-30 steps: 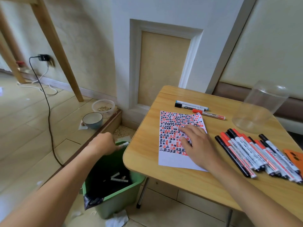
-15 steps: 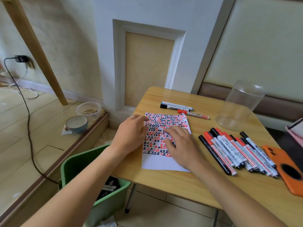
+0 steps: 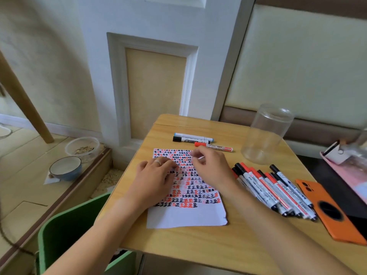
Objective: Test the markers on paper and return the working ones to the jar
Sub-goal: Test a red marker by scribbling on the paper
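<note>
- Left hand [image 3: 154, 175] lies flat on the paper [image 3: 186, 195] at centre frame, fingers [image 3: 168, 164] straight and relaxed, a ring [image 3: 157, 162] on one of them.
- Right hand [image 3: 210, 167] hovers over the sheet's upper right part, fingers curled in with the tips close together; whether they pinch anything I cannot tell, there's blur at the tips.
- The paper sits on the tabletop [image 3: 198, 243], its upper two thirds packed with rows of black and red test marks, the bottom strip blank.
- Right of the sheet, a row of markers [image 3: 272, 191] lies side by side, black and red caps pointing toward the upper left.
- Above the sheet, three more: a blue-capped marker [image 3: 193, 135], a black-capped marker [image 3: 190, 139] just below it, and a red marker [image 3: 213, 147] lower right of those.
- The jar [image 3: 266, 133], clear, stands upper right of centre, well apart from both hands.
- An orange phone [image 3: 329, 211] lies at the right edge, just beside the marker row.
- A green bin [image 3: 65, 231] sits lower left, below the tabletop's edge.
- On the floor at left: a bowl [image 3: 65, 168] and a clear tub [image 3: 82, 147].
</note>
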{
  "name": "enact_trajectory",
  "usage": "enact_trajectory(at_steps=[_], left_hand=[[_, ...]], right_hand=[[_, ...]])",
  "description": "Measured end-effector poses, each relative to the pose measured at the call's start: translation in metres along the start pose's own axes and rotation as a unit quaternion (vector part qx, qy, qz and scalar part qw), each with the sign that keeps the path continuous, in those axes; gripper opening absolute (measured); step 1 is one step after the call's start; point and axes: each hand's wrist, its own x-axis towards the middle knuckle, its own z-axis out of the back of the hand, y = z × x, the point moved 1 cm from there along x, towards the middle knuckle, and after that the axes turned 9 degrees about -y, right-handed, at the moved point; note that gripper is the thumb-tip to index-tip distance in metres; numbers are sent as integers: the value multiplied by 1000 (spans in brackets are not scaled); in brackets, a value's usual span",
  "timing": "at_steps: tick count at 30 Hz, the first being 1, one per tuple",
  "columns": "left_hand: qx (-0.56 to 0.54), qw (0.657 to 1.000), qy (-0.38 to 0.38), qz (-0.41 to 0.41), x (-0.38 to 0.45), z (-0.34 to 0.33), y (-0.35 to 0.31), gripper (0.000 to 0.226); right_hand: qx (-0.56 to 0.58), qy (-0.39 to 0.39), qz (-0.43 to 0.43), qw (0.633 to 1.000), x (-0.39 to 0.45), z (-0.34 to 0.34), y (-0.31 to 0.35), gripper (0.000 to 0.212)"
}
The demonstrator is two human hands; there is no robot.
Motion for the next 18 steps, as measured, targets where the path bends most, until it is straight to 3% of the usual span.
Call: enact_trajectory(at_steps=[4,10,18], left_hand=[[-13,1000,2,-1,0,1,2,37],[-11,1000,-1,-5,0,1,1,36],[-13,1000,1,-11,-1,4,-1,36]], right_hand=[[-111,-75,-23,991,48,4,-17,20],[-266,-69,-35,961,77,1,-41,15],[-299,-56,40,952,77,-1,-49,15]])
